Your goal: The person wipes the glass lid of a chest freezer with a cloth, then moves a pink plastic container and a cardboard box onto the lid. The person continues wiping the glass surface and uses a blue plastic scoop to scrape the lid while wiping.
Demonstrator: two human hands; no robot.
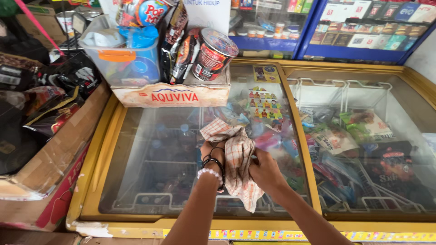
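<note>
Two bare forearms come up from the bottom edge, and both meet over the chest freezer (104,136), a yellow-framed case with sliding glass lids. The left hand (211,153), its wrist ringed with dark bands and a white bead bracelet, has its fingers curled tight into a checked cloth (236,159), white with orange lines. The right hand (265,171) is clamped on the same cloth from the other side, fingers pressed together around a bunched fold. So both hands are closed on the cloth, and it sits right on the freezer's left glass lid, close to the yellow centre bar, with one corner fanned out toward the far side of the freezer and a tail hanging down toward its near rim.

Under the glass, beneath the cloth, there are wire baskets (154,181) and a blur of coloured wrappers. Under the freezer's right lid lie packed frozen goods (359,131) in green, white and dark bags.

On the freezer's far left corner rests a shallow cardboard tray (170,95) with red lettering, carrying a clear plastic tub (119,59) with an orange latch, dark snack packets and a tipped round instant noodle cup (213,53). Left of the freezer stands an open cardboard box (50,149) full of dark sachets. Beyond the freezer, blue shelves (354,31) hold rows of small boxes.
</note>
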